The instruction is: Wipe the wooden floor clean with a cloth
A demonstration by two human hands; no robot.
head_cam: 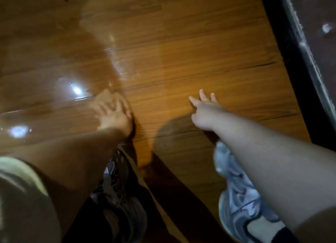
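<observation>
The wooden floor [181,51] fills the view. Its left part is wet and glossy with light reflections; the right part looks dry and matte. My left hand [116,116] presses down on a brownish cloth [106,99] at the border between wet and dry wood. Hand and cloth are blurred by motion, and most of the cloth is hidden under my fingers. My right hand [204,111] is held out over the dry boards to the right with fingers spread and nothing in it. Whether it touches the floor I cannot tell.
My two sneakers stand on the floor below my arms, the left shoe [120,184] in shadow and the right shoe [238,193] pale grey. A dark raised edge [294,64] with a dusty rim runs along the right side.
</observation>
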